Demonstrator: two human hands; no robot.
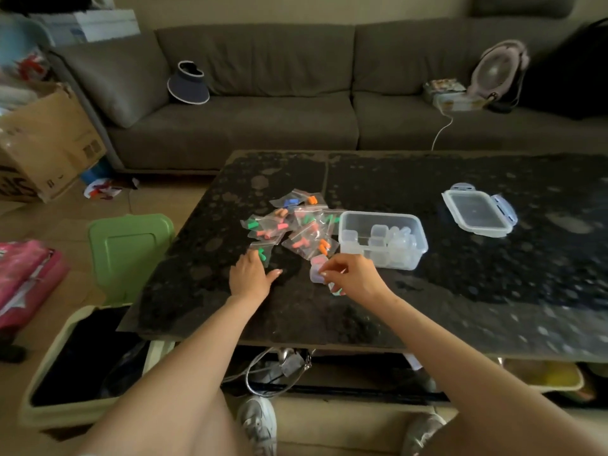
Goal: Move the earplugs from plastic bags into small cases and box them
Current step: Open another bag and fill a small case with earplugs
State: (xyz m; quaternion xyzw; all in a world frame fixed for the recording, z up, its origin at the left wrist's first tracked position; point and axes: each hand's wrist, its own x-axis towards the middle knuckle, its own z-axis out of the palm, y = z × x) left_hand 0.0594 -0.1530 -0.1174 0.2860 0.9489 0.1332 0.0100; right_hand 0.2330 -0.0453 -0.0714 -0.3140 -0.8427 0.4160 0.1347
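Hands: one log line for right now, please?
left hand: touches green earplug bag | right hand: pinches small case | box: open

Dim, soft indoor light, glare on the glossy table (427, 179), motion blur and wide-angle bending toward the edges.

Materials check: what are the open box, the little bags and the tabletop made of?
Box: looks like translucent rigid plastic, frosted; small cases show through its walls. Bags: thin clear plastic film, glossy and crinkled; coloured earplugs visible inside. Tabletop: probably polished stone or stone-look, dark, speckled, catching glare.
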